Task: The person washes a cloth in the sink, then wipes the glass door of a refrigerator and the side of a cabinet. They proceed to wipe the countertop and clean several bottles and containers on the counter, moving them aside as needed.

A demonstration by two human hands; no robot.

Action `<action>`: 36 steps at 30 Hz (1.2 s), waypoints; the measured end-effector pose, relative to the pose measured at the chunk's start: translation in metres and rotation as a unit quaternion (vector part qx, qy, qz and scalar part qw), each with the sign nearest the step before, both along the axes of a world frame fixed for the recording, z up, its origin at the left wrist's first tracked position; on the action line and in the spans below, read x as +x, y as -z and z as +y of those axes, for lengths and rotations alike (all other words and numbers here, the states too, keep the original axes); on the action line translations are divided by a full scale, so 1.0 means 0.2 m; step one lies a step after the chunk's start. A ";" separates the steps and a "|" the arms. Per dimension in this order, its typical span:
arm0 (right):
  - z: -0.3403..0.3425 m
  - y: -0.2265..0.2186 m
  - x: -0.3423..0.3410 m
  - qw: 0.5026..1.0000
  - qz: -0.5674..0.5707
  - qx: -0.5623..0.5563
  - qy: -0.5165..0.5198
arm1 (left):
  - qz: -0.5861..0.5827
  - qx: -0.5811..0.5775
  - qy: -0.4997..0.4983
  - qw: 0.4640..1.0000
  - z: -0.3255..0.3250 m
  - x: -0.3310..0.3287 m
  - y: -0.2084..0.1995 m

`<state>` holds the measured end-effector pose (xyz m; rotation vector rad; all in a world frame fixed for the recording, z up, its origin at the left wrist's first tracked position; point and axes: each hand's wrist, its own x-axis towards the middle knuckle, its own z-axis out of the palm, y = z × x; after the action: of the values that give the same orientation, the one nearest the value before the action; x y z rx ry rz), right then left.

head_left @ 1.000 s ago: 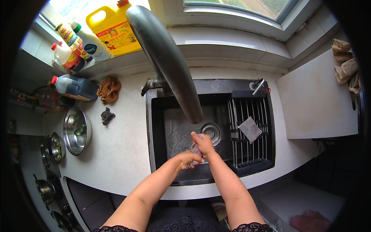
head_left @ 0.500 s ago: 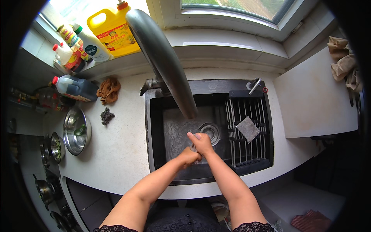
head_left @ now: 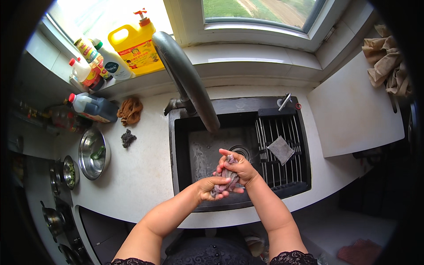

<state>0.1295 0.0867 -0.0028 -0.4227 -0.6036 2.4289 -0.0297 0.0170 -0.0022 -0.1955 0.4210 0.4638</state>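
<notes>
Over the front of the black sink (head_left: 173,152), a crumpled greyish-pink cloth (head_left: 228,175) is bunched between both hands. My left hand (head_left: 212,187) grips its lower end, the thumb lying across it and the fingers partly stretched beneath. My right hand (head_left: 240,168) is closed round the upper end, a little farther away. The dark curved faucet (head_left: 192,79) arches above the basin, just beyond my hands. Partly hidden behind my right hand is the round drain (head_left: 240,151). The basin floor looks wet.
A drying rack (head_left: 276,128) with a grey scouring pad (head_left: 281,150) covers the sink's right side. Left on the counter are a steel bowl (head_left: 104,162), a brown rag (head_left: 130,111) and a dark scrubber (head_left: 128,138). A yellow jug (head_left: 139,53) stands on the sill. A white board (head_left: 353,110) lies right.
The hands were clenched tightly together; now they have loosened and the bunched cloth shows between them. The whole view has shifted slightly.
</notes>
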 end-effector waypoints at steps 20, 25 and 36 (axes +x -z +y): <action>-0.02 0.28 -0.14 0.891 -0.410 0.039 0.191 | 0.623 0.328 0.112 0.701 0.02 0.20 0.36; 0.00 0.39 -0.14 0.815 -0.518 0.140 0.218 | 0.670 0.364 0.186 0.619 0.08 0.22 0.32; -0.05 0.50 -0.15 0.695 -0.611 0.289 0.244 | 0.697 0.348 0.256 0.572 0.07 0.26 0.38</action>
<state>0.1000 0.0767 -0.1037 -1.6655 -1.4713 1.0432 0.0219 0.0310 -0.0775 1.1821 1.7583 0.0659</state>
